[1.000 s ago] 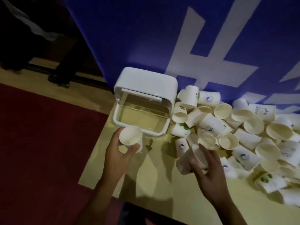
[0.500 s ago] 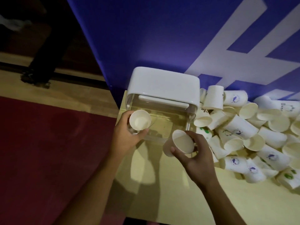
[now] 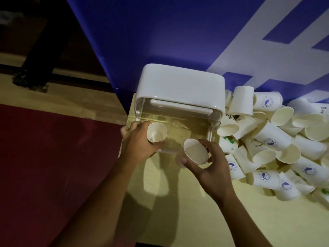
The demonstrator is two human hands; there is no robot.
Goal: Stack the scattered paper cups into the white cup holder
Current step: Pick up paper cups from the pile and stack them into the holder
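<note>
Two bare forearms reach in from the bottom edge, angled toward each other. The left grip [image 3: 138, 143] shows the back of the hand to the camera. It curls round a small paper cup [image 3: 156, 133], thumb along the near side and fingers wrapped on the far side. The right grip [image 3: 212, 169] sits lower and to the right. It pinches a second paper cup [image 3: 195, 152], thumb at the near rim and fingers arched over the far rim. The grips are near each other but apart.
</note>
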